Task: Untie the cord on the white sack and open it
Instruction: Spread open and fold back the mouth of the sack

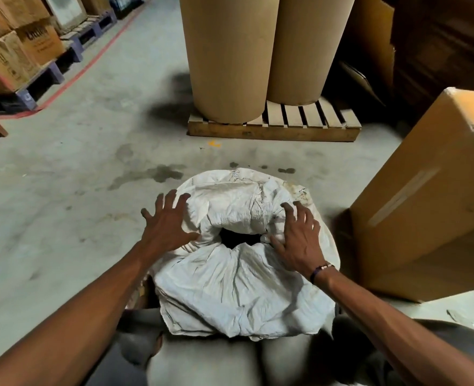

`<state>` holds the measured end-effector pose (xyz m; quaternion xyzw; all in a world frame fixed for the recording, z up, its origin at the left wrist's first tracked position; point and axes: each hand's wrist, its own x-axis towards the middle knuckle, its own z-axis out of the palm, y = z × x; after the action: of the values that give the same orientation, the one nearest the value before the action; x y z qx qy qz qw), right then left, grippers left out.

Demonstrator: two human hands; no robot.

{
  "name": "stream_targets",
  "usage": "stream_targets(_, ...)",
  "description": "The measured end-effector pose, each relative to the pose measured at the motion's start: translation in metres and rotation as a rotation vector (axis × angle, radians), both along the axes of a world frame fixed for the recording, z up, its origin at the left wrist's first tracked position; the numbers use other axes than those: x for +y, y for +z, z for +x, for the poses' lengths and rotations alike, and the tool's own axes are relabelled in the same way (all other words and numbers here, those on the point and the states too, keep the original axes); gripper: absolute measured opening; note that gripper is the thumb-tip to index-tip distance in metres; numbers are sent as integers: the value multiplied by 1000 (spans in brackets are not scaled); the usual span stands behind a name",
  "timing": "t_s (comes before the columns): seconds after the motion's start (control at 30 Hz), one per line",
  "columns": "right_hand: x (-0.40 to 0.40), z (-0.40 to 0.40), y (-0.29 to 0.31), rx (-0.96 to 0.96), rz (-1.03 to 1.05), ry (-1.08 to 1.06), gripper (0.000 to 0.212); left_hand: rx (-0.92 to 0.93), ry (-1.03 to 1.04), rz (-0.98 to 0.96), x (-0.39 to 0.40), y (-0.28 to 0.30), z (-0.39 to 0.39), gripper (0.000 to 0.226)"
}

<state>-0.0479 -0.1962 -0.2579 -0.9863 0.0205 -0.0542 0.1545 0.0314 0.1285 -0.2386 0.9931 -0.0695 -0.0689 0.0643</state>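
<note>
Both forearms were observed extending forward from the bottom of the view toward the white sack point(241, 277), which stood on the concrete floor point(63, 190) directly before the person. The sack's mouth point(237, 239) was found partly open, a dark hole showing amid gathered fabric. No cord could be made out. The left hand point(167, 228) was noted with fingers spread and straight, thumb touching the sack's left edge, nothing gripped. The right hand point(300, 240) was seen resting on the fabric at the right of the opening, fingers spread and slightly bent, nothing clearly pinched. A beaded wristband point(320, 270) was recorded on the right wrist. A large cardboard box point(425, 196) was found just beside the sack on the right. Two brown paper rolls point(252, 51) were standing on a wooden pallet point(275, 126) beyond. Stacked cartons point(15, 45) were noted far left.
</note>
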Motion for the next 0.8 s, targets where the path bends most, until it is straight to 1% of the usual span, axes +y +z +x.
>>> stream_targets(0.1, 5, 11, -3, -49, -132, 120, 78, 60, 13, 23, 3, -13, 6, 128)
stream_targets(0.2, 18, 31, -9, -51, -264, 254, 84, 92, -6, 110, -3, -30, 11, 137)
stream_targets(0.23, 22, 40, -12, -48, -283, 283, 84, 80, -9, 136, -7, -35, 13, 135)
stream_targets(0.3, 27, 57, -17, -56, -273, 298, 77, 41, 4, 114, -16, -40, 17, 132)
stream_targets(0.37, 29, 74, -18, -83, -227, 256, 67, 41, 33, 74, -29, -42, 24, 138)
stream_targets(0.4, 30, 80, -17, -91, -184, 230, 63, 40, 32, 69, -35, -43, 27, 142)
stream_targets(0.47, 29, 92, -12, -119, -62, 180, 54, -19, -17, 57, -47, -46, 31, 145)
stream_targets(0.53, 21, 106, -7, -135, 88, 165, 47, -82, -79, 35, -54, -48, 35, 140)
stream_targets(0.6, 5, 121, 3, -100, 248, 186, 45, -95, -75, -8, -55, -45, 39, 130)
stream_targets(0.67, -12, 131, 15, 11, 404, 201, 50, -69, -16, -120, -55, -40, 46, 114)
stream_targets(0.73, -25, 134, 24, 128, 540, 226, 55, -11, 23, -303, -57, -33, 54, 97)
stream_targets(0.8, -35, 131, 32, 217, 652, 238, 55, 55, 49, -457, -57, -26, 63, 84)
